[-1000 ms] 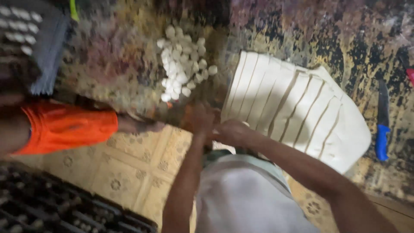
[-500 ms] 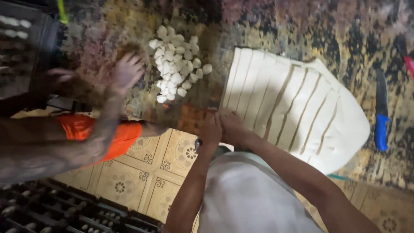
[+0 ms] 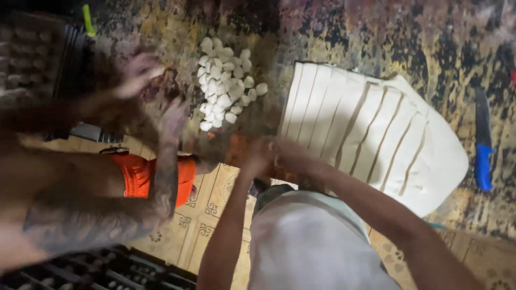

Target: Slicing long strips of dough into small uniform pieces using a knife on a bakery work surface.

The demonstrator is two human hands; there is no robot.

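My left hand (image 3: 254, 157) and my right hand (image 3: 293, 156) are pressed close together at the near edge of the stained worktop (image 3: 376, 37), just left of a flat white dough sheet (image 3: 376, 129) cut into long strips. Both hands are blurred, so I cannot tell whether anything is held between them. A pile of several small white dough pieces (image 3: 226, 80) lies beyond my left hand.
A co-worker with tattooed arms and orange shorts (image 3: 142, 177) stands at the left, with both hands (image 3: 172, 118) beside the dough pile. A blue-handled knife (image 3: 482, 145) lies at the far right. A dark tray (image 3: 32, 59) sits top left, a black crate (image 3: 107, 268) bottom left.
The co-worker's arms have swung in from the left, and both of that person's hands are now by the dough pile. My hands have stayed together at the table's edge.
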